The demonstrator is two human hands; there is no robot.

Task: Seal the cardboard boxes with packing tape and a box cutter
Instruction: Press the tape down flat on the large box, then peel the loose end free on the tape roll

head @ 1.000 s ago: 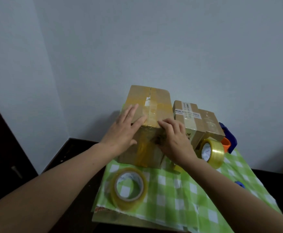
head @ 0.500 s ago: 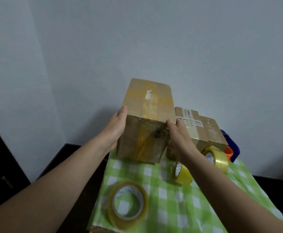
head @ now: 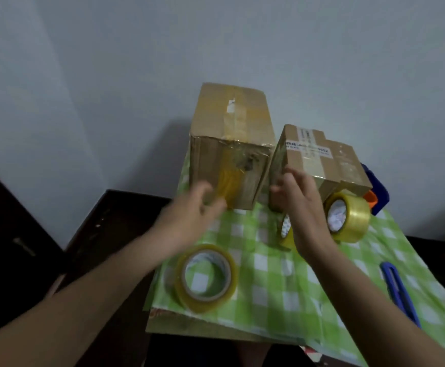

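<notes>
A tall taped cardboard box [head: 229,144] stands at the back of the green checked cloth [head: 269,282]. To its right sits a smaller labelled box [head: 319,157]. My left hand [head: 192,218], blurred and with fingers apart, hovers in front of the tall box's near face. My right hand [head: 301,205] is open with its fingertips at the small box's near left corner. A large tape roll [head: 205,276] lies flat near the cloth's front left. Upright to the right of my right hand is a clear roll [head: 348,215]; a yellow roll [head: 286,231] shows partly behind that hand. A blue box cutter [head: 398,292] lies at the right.
A blue and orange object [head: 375,197] sits behind the small box against the grey wall. The cloth covers a board on a dark table [head: 110,234], whose left part is bare. The wall stands close behind both boxes.
Both hands have let go of the tall box, which now stands on the cloth. My left hand pulled back toward me; my right hand moved right to the small box.
</notes>
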